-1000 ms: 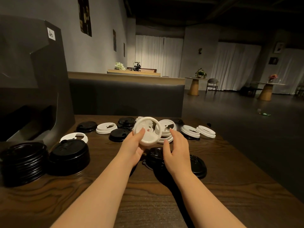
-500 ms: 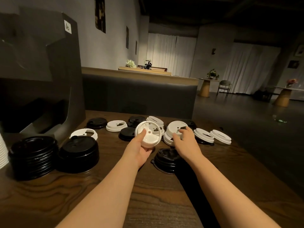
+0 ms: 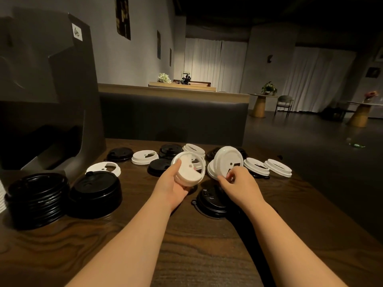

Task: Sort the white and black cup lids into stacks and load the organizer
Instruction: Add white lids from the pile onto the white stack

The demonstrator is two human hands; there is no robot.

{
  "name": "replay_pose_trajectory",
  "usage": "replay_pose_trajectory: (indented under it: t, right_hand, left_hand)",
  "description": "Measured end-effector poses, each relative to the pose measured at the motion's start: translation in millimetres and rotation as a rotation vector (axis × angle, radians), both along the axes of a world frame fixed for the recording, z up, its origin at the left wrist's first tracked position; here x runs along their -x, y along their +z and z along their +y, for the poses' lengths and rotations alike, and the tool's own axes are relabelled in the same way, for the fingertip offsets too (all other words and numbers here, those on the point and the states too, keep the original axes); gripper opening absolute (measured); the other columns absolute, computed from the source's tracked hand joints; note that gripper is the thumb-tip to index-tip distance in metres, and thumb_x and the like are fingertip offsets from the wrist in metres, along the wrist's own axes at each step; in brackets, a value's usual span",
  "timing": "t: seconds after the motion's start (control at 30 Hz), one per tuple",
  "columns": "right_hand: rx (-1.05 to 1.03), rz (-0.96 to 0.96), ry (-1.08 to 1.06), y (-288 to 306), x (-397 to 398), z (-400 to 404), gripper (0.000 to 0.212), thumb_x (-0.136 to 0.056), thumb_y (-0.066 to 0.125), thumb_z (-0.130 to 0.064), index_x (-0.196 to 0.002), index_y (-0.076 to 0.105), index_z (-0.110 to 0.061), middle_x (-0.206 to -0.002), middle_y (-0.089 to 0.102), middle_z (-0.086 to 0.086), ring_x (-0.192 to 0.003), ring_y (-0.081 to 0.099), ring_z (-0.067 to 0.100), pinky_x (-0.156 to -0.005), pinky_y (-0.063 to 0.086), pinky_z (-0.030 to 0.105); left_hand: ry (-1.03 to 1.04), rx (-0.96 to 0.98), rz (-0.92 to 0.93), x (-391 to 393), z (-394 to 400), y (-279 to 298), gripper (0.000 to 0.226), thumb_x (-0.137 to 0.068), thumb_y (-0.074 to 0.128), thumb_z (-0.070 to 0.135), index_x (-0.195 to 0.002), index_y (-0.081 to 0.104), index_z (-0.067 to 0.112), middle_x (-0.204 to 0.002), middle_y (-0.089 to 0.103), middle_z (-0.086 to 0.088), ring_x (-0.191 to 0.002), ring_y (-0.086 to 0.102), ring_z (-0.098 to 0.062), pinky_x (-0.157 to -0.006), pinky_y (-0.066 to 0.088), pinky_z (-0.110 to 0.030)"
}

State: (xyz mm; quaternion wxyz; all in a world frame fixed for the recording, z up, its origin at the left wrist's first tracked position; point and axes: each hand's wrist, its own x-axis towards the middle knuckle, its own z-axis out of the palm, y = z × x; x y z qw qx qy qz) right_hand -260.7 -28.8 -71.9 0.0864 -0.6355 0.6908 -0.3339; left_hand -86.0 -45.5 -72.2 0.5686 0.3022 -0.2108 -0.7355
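Lids partly sorted: two black stacks (image 3: 37, 198) and (image 3: 95, 193) sit left on the table (image 3: 207, 255) beside the organizer (image 3: 45, 90), whose slots look dark, contents unclear. Loose white lids (image 3: 277, 167) and black lids (image 3: 120, 154) are scattered at the far edge, so most work remains. Left hand (image 3: 170, 186) curls around a tilted white lid (image 3: 188, 169). Right hand (image 3: 238, 183) pinches the rim of another white lid (image 3: 228, 160), lifted on edge

Dim room, brightest at the far curtains (image 3: 207, 63); wide-angle bending at edges.
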Motion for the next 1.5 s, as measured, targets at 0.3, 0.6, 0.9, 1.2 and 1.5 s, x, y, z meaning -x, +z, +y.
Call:
replay_pose_trajectory:
  t: [0.3,0.6,0.9,1.2,1.5]
  right_hand:
    - [0.084,-0.196,0.243,10,-21,25,0.051,-0.083,0.062,-0.051,-0.118,0.029,-0.035,-0.100,0.048,-0.013,-0.092,0.054,0.008,-0.077,0.048,0.021]
    - [0.225,0.102,0.373,2,-32,28,0.055,-0.087,0.061,-0.045,-0.138,0.043,-0.034,-0.128,0.046,-0.011,-0.116,0.035,0.007,-0.096,0.027,0.018]
    - [0.227,0.168,0.313,0,-33,29,0.057,-0.088,0.058,-0.047,-0.141,0.040,-0.035,-0.126,0.046,-0.011,-0.113,0.033,0.007,-0.095,0.029,0.017]
    - [0.394,0.040,0.324,-2,-39,30,0.044,-0.086,0.063,-0.042,-0.127,0.058,-0.026,-0.113,0.047,-0.007,-0.102,0.042,0.006,-0.080,0.036,0.010]
    - [0.124,-0.544,0.200,4,-38,28,0.017,-0.099,0.046,-0.029,-0.097,0.061,-0.037,-0.094,0.067,-0.007,-0.088,0.064,0.011,-0.078,0.053,0.028]
  left_hand:
    - [-0.088,0.005,0.009,-1,5,5,0.052,-0.096,0.044,0.047,-0.129,0.054,0.008,-0.116,0.066,-0.021,-0.107,0.062,-0.037,-0.086,0.052,-0.048]
    - [-0.095,0.009,-0.102,2,3,1,0.045,-0.099,0.038,0.047,-0.119,0.062,0.014,-0.113,0.067,-0.018,-0.106,0.062,-0.035,-0.094,0.050,-0.048]
    - [-0.149,0.081,-0.117,6,6,4,0.059,-0.089,0.042,0.062,-0.124,0.059,0.019,-0.115,0.068,-0.013,-0.107,0.064,-0.031,-0.091,0.052,-0.043]
    - [-0.160,0.122,-0.077,7,10,2,0.044,-0.091,0.055,0.039,-0.128,0.056,0.015,-0.107,0.070,-0.013,-0.094,0.069,-0.026,-0.072,0.058,-0.038]
    - [-0.110,0.208,-0.150,12,12,-1,0.032,-0.083,0.065,0.025,-0.114,0.057,0.023,-0.106,0.070,-0.010,-0.096,0.067,-0.026,-0.080,0.055,-0.043]
